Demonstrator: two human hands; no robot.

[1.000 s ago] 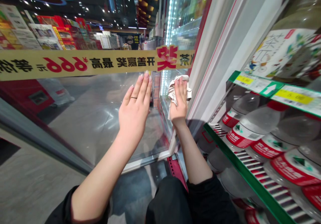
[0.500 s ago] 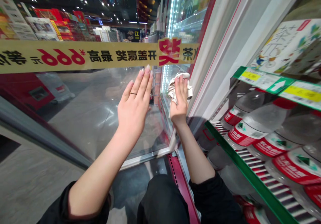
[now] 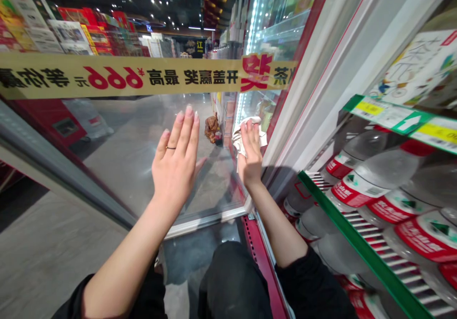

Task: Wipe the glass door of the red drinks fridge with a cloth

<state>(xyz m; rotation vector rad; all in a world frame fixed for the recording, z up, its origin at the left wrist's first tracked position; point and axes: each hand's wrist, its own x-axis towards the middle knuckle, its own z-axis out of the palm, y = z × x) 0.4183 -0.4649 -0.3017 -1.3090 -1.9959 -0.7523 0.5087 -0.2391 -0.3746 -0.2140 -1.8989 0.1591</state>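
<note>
My left hand [image 3: 174, 159] lies flat against the glass door [image 3: 132, 166], fingers straight and a thin ring on one of them. It holds nothing and sits below the yellow banner strip [image 3: 200, 76]. To its right, my right hand [image 3: 251, 154] presses a crumpled white cloth [image 3: 254, 120] to the glass near the door's right-hand frame. Its fingers are stretched over the cloth, and the palm side is hidden.
Close on my right, a shelf with a green edge [image 3: 357, 243] carries several clear bottles [image 3: 371, 176] with red labels. A white carton [image 3: 414, 66] stands above them. My knee [image 3: 233, 281] is below, beside a red sill [image 3: 262, 262]. Stacked goods show through the glass.
Both hands have slid down and left across the glass, the right one taking the cloth along. The view has shifted slightly, and a brown object behind the glass now shows between my hands.
</note>
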